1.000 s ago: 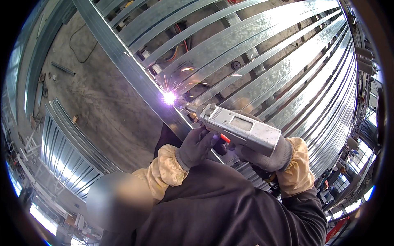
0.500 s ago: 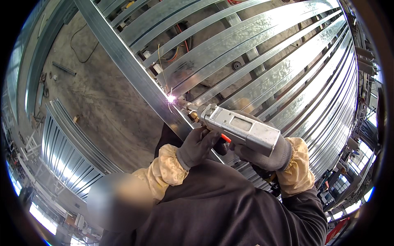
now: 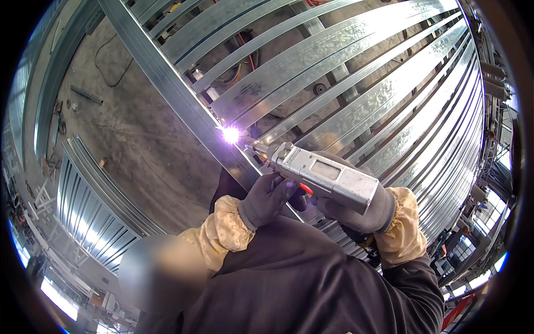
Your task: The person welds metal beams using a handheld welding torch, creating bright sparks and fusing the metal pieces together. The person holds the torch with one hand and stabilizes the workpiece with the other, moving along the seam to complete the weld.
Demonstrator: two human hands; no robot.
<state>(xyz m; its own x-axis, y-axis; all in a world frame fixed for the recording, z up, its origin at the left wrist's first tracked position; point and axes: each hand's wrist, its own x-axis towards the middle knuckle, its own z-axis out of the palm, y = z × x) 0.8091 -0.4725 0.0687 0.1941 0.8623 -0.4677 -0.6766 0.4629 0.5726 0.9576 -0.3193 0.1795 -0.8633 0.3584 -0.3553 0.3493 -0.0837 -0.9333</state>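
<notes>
A silver handheld welding gun [image 3: 351,186] points left, its nozzle at a metal joint. My right hand [image 3: 356,214], in a grey glove, is wrapped around the gun from behind and below. In a matching glove, my left hand [image 3: 264,200] has its fingers closed at the gun's front underside, near a red part; the exact grip is partly hidden. A bright violet-white weld glow [image 3: 231,134] burns at the nozzle tip. There a long galvanized steel beam [image 3: 172,86] meets the end of a cross slat [image 3: 289,67].
Many-slatted metal framework spreads across the right. To the left, a concrete floor [image 3: 128,150] holds a short metal bar [image 3: 87,93] and a dark cable [image 3: 105,78]. A stack of ribbed metal panels [image 3: 94,195] stands at lower left. Wheels and cables show beneath the slats.
The weld glow has grown larger and more violet, and the long spark streak above it is gone. My hands and the welding gun have barely shifted.
</notes>
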